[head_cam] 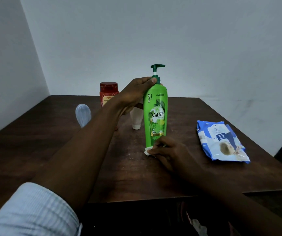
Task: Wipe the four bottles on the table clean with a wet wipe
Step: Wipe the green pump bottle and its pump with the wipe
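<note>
A tall green pump bottle (155, 113) stands upright near the middle of the dark wooden table (51, 142). My left hand (135, 93) grips its neck and shoulder from the left. My right hand (166, 152) pinches a crumpled white wet wipe (147, 150) against the bottle's base. A white tube (135, 119) stands cap-down just behind the green bottle, partly hidden by my left hand. A red jar (108, 91) stands farther back. A pale blue bottle (83, 114) stands at the left, its lower part behind my forearm.
A blue pack of wet wipes (221, 142) lies flat on the right side of the table. Walls close in behind the table and on its left. The table's front edge runs just below my forearms.
</note>
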Motion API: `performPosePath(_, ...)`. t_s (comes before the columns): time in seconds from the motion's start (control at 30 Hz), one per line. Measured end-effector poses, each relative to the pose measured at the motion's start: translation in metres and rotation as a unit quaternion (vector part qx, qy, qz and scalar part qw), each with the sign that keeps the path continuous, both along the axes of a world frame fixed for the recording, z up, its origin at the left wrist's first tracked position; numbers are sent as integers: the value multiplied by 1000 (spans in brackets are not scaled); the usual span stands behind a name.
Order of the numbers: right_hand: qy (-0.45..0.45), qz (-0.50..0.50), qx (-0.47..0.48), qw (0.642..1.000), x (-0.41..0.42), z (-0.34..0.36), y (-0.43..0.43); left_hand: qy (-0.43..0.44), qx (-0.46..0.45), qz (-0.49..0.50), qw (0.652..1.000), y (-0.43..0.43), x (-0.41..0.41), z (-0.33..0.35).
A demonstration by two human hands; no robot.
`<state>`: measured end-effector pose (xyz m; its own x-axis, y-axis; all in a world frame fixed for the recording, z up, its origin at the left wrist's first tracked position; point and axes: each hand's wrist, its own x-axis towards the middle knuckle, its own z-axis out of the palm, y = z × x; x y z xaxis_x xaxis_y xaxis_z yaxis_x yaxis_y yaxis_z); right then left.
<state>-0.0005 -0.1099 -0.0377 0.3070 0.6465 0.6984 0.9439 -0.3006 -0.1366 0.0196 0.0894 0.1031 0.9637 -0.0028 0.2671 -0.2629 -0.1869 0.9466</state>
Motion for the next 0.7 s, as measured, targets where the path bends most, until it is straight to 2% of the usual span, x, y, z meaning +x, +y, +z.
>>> performPosePath(0.3, 4, 18, 15, 1000, 6, -1, -2, 15, -7, -3, 1000, 2, -2, 0)
performPosePath(0.7, 49, -38, 220, 974, 48, 87, 20, -8, 1, -15, 1000, -2, -1, -1)
